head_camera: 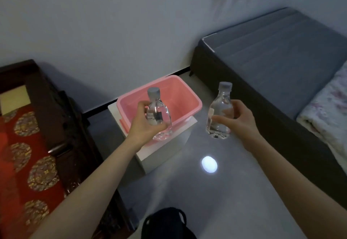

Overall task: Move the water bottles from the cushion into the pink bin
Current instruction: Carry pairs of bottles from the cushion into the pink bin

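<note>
Fingers (159, 126) hold left bottle (157, 107) over pink bin (180, 92) — right bottle (219, 105) outside.

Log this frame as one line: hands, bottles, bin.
left hand: grips left bottle upright over pink bin | right hand: grips right bottle upright, right of bin | bin interior: no bottle visible

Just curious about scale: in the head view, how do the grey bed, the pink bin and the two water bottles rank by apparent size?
1. grey bed, largest by far.
2. pink bin.
3. left bottle, held by the left hand, and right bottle, held by the right hand: they look alike, so tied.
</note>
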Action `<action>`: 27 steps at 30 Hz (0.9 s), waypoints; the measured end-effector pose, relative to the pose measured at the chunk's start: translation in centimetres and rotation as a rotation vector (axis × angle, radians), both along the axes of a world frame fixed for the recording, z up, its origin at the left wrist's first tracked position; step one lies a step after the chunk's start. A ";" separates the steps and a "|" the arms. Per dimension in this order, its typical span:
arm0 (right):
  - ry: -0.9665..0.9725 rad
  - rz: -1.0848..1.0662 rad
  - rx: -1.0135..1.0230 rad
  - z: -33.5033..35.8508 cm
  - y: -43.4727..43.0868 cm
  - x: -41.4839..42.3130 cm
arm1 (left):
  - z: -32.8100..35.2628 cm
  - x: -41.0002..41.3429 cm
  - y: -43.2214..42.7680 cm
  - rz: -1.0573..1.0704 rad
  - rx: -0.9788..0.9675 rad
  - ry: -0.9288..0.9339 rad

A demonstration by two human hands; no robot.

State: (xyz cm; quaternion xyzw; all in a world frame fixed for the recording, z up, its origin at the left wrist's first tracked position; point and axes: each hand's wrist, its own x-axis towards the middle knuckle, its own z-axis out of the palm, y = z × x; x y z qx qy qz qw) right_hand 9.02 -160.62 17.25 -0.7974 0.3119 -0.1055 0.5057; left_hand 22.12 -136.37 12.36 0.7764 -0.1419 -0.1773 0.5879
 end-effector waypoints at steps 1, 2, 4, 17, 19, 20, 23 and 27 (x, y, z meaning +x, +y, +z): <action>0.008 0.026 0.008 -0.3 -0.8 1.3 | -0.3 0.8 -0.5 0.019 0.016 0.005; 0.017 0.054 0.022 -0.7 -1.5 2.8 | -0.6 1.7 -1.0 0.036 0.035 0.010; 0.026 0.116 0.056 -1.7 -3.0 6.0 | -1.4 3.8 -2.1 0.073 0.078 0.016; 0.091 0.191 0.118 -9.9 -7.5 23.5 | -10.8 15.1 -9.8 0.222 0.184 0.053; 0.132 0.200 0.114 -12.4 -7.3 25.6 | -12.9 16.0 -11.0 0.265 0.248 0.014; 0.155 0.223 0.094 -13.8 -7.1 26.5 | -14.0 16.5 -11.6 0.281 0.268 -0.002; 0.200 0.255 0.026 -18.5 -6.6 29.0 | -18.1 18.0 -13.5 0.360 0.278 0.024; 0.284 0.230 -0.098 -23.6 -5.5 31.5 | -22.6 19.6 -15.2 0.470 0.239 0.027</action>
